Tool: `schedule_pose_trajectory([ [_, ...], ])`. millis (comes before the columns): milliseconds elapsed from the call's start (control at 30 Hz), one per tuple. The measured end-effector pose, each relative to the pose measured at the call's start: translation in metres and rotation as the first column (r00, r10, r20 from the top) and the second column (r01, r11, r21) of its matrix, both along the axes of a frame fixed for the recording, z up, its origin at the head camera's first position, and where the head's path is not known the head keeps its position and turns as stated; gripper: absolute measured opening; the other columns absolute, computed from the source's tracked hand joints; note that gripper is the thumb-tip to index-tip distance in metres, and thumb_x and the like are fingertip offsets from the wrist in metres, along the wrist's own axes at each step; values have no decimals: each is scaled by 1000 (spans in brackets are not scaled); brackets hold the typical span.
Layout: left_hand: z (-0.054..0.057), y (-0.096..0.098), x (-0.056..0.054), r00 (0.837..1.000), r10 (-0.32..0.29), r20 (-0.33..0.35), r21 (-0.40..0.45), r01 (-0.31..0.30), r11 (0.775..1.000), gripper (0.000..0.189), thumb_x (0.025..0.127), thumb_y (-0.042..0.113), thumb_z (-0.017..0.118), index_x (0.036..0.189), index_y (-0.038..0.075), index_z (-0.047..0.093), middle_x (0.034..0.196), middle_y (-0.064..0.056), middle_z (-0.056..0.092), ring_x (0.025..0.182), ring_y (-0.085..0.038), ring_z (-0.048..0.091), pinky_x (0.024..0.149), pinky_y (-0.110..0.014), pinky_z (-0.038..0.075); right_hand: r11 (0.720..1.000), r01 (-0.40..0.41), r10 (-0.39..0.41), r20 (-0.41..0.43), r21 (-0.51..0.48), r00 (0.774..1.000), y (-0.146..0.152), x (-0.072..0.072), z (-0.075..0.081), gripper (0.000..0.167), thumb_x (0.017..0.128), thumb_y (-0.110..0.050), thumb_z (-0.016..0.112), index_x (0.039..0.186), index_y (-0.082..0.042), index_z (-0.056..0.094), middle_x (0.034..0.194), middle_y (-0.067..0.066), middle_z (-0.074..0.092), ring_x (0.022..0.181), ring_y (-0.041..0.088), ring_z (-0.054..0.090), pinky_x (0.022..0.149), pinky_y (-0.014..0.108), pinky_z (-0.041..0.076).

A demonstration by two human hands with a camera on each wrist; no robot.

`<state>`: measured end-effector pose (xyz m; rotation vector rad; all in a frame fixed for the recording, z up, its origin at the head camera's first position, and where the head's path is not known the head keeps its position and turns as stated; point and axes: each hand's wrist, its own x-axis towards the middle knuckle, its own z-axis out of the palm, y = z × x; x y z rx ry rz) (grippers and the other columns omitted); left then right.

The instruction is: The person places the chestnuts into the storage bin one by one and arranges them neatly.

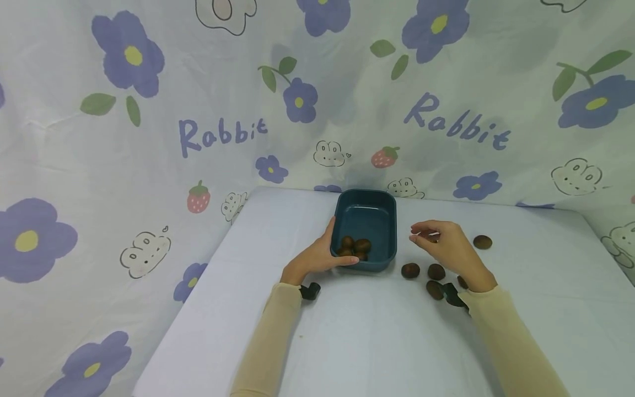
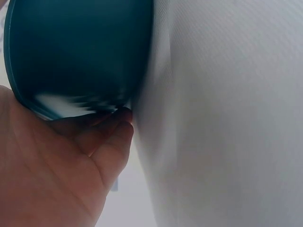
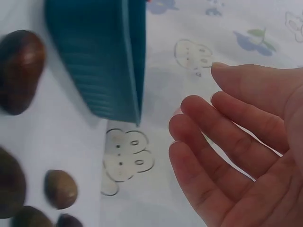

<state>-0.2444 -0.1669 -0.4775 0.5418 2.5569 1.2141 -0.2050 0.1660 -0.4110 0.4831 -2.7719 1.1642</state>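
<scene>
A dark teal rectangular container [image 1: 383, 242] stands at the middle back of the table, with several brown chestnuts [image 1: 362, 245] at its near left end. My left hand [image 1: 317, 255] grips its near left corner, the thumb along the near rim and the fingers on the left side wall. In the left wrist view those fingers [image 2: 111, 146] lie against the container's outside. To the right of the container, my right hand [image 1: 446, 248] hovers over the table with loosely bent fingers. The right wrist view shows nothing held between its fingers [image 3: 189, 161].
Several loose chestnuts [image 1: 410, 271] lie on the white tabletop [image 1: 377, 331] below and around the right hand. Another chestnut [image 1: 482, 242] sits farther right. A patterned cloth [image 1: 218, 77] hangs behind the table. Black wrist straps [image 1: 310, 291] show at the sleeves.
</scene>
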Motion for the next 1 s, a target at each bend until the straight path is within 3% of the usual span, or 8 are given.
schedule_pose_trajectory([
  [133,0,0,0,1000,-7,-12,7,7,1000,134,79,65,80,166,28,-15,177,-5,6,161,-28,21,125,-59,29,1000,-9,9,15,6,1000,5,5,-12,28,96,-17,74,120,-1,74,109,14,79,96,28,74,79,31,59],
  [367,-1,0,-1,1000,-16,-10,19,17,1000,135,79,66,80,166,28,-15,177,-5,5,161,-28,21,126,-59,28,998,-51,50,28,47,998,7,8,-24,33,95,-14,75,124,2,71,120,18,75,108,36,71,97,56,57],
  [667,-3,0,-3,998,-31,-47,41,33,999,133,79,62,82,166,28,-14,176,-7,9,160,-28,24,124,-60,30,992,-92,93,-5,84,996,7,2,-40,29,92,-8,77,118,5,72,115,20,75,101,35,72,92,54,58],
  [1000,-3,0,-3,999,-24,-25,26,24,999,134,79,65,81,166,29,-15,176,-6,8,160,-27,23,125,-59,29,982,-162,153,97,97,983,5,3,-45,35,91,-8,77,122,7,70,115,20,73,106,39,68,94,58,56],
])
